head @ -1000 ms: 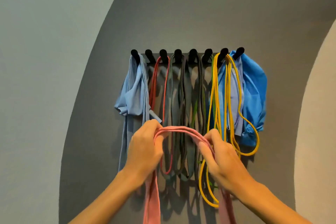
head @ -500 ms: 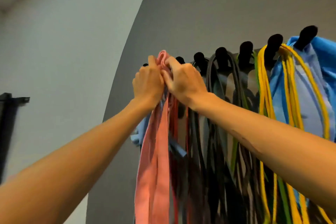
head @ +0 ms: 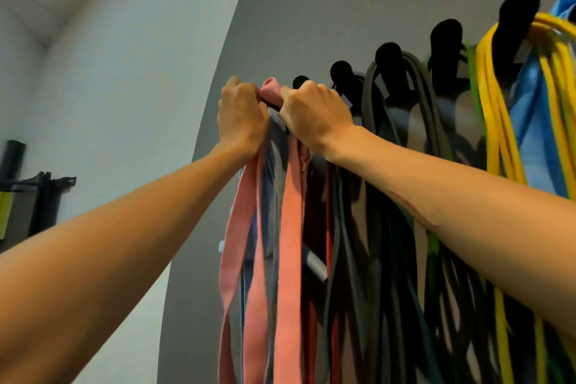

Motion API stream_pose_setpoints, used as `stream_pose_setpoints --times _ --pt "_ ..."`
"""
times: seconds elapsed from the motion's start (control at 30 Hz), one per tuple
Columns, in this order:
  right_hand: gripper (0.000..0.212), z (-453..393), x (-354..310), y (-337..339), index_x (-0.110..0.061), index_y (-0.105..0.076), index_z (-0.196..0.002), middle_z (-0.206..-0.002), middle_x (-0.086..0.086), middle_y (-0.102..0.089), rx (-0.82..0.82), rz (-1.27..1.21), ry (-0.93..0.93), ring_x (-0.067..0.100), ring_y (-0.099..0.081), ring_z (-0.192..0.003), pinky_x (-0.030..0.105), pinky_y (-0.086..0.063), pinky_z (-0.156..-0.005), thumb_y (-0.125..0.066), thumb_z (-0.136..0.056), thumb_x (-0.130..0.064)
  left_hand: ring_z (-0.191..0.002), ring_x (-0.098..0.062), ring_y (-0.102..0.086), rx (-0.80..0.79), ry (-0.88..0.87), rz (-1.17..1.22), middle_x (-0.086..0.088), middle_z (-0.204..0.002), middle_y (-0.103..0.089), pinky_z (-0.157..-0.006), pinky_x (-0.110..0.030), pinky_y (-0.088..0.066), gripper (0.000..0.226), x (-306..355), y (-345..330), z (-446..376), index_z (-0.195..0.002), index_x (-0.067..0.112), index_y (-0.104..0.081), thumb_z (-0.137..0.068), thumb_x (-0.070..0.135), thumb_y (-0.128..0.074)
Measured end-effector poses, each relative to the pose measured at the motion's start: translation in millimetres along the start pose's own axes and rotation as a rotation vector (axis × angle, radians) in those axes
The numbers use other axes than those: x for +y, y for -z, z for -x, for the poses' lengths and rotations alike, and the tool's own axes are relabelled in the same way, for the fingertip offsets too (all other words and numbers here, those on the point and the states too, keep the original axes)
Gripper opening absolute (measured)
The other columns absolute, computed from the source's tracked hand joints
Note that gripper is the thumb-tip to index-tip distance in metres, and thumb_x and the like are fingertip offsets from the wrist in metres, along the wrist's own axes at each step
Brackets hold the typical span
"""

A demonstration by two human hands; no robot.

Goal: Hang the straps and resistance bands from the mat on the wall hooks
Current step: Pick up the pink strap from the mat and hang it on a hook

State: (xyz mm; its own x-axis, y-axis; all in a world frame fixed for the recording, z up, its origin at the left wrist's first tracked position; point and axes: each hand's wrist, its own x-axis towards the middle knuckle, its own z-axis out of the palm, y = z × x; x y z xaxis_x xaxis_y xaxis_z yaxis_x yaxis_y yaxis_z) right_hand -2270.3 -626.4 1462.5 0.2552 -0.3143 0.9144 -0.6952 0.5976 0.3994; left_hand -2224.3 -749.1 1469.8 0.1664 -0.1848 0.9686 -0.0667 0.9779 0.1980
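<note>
Pink and stretchy, the wide resistance band [head: 270, 89] is bunched at its top fold between my two hands, right up at the hook rail, with its long loops hanging straight down the wall below my wrists. My left hand [head: 241, 118] is closed around the fold on one side and my right hand [head: 313, 112] is closed around it on the other, fists nearly touching, so both are holding the band and nothing else.

By my reading I am at the hooking step itself: the fold sits over or just in front of a black hook [head: 300, 82] near the left end of the rail, though my fingers hide whether it has actually seated. What comes next, I think, is to press the fold down behind the hook's tip, then ease my grip and see that the loops hang free without sliding off.

Further right, dark grey bands [head: 402, 97] drape over their own hooks, then a green band [head: 472, 81], yellow bands [head: 498, 78] and a blue fabric strap [head: 530, 121] at the edge of view. Behind everything is the grey wall [head: 343, 3].

No brand, label or writing is legible anywhere.
</note>
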Motion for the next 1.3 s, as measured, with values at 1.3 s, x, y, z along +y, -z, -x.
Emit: stream_pose_setpoints --times 1.3 --pt "0.036 -11.6 -8.4 42.2 -0.003 -0.051 -0.127 -0.076 0.013 -0.044 0.041 0.219 -0.006 0.037 -0.050 -0.070 0.037 -0.027 -0.058 -0.041 -0.092 0.001 -0.055 -0.008 -0.037 0.032 0.082 0.195 0.005 -0.062 -0.040 -0.047 -0.022 -0.032 0.009 6.4 36.0 -29.0 -0.079 0.008 -0.051 -0.084 0.014 -0.055"
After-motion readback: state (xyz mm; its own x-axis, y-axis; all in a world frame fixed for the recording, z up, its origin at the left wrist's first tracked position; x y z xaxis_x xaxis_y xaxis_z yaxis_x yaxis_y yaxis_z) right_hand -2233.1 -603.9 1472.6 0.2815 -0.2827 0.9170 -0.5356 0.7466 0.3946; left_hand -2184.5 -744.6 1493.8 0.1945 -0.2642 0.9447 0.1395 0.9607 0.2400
